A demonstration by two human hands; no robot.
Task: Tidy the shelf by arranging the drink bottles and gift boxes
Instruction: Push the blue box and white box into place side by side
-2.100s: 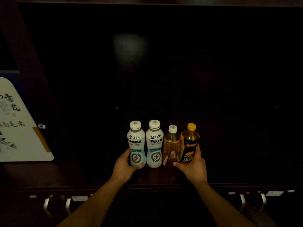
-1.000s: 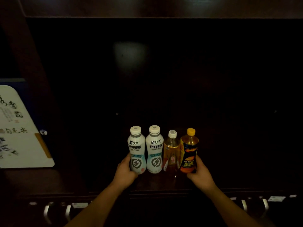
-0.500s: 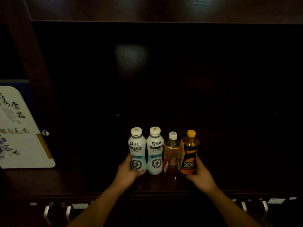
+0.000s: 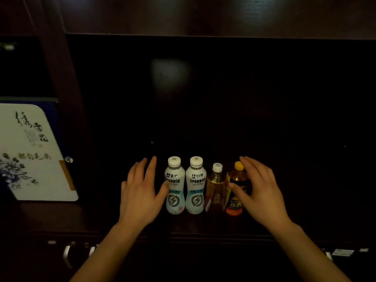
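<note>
Several drink bottles stand upright in a tight row near the front of a dark wooden shelf (image 4: 203, 226): two white bottles (image 4: 175, 186) (image 4: 195, 186), a clear amber bottle with a white cap (image 4: 215, 188), and a yellow-capped orange bottle (image 4: 234, 192). My left hand (image 4: 140, 192) is just left of the row, fingers spread, its thumb near the first white bottle. At the right end of the row is my right hand (image 4: 258, 190), fingers spread, thumb lying over the front of the orange bottle. Neither hand grips anything.
A white gift box with ink calligraphy and blue flowers (image 4: 30, 151) stands in the neighbouring bay on the left, behind a wooden upright (image 4: 59, 82). Metal handles (image 4: 68, 253) and small labels (image 4: 342, 252) line the cabinet front below. The shelf's back is dark.
Both hands have let go of the end bottles and lifted with fingers spread. The row of bottles stays in place.
</note>
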